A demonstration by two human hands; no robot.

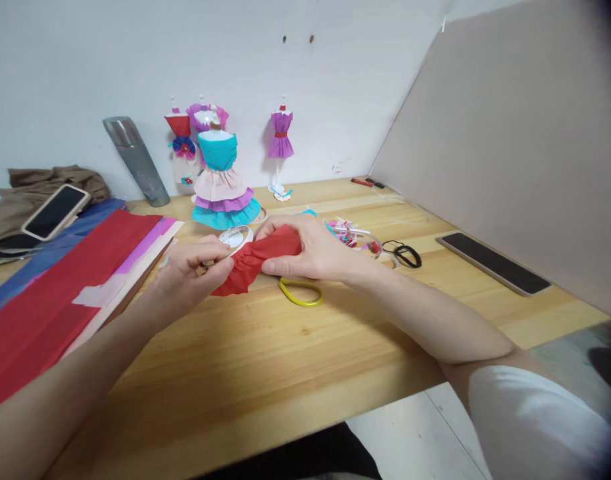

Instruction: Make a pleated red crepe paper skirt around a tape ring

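Observation:
A strip of red crepe paper (255, 260), gathered into small pleats along its upper left edge, is held between both hands above the table. My left hand (195, 267) pinches its pleated left end between thumb and fingers. The right end is gripped by my right hand (310, 250), thumb in front and fingers behind. Just behind the paper lies a roll of white tape (235, 237), partly covered. Below my right hand a yellow loop handle (301, 295) shows, perhaps of scissors; the rest of it is hidden.
Small mannequins in paper dresses, one a tiered turquoise dress (218, 177), stand along the wall with a grey bottle (138, 160). Stacked coloured paper (80, 287) and a phone (55, 212) lie left. Paper scraps (348, 231), a black hair tie (408, 256) and another phone (495, 262) lie right.

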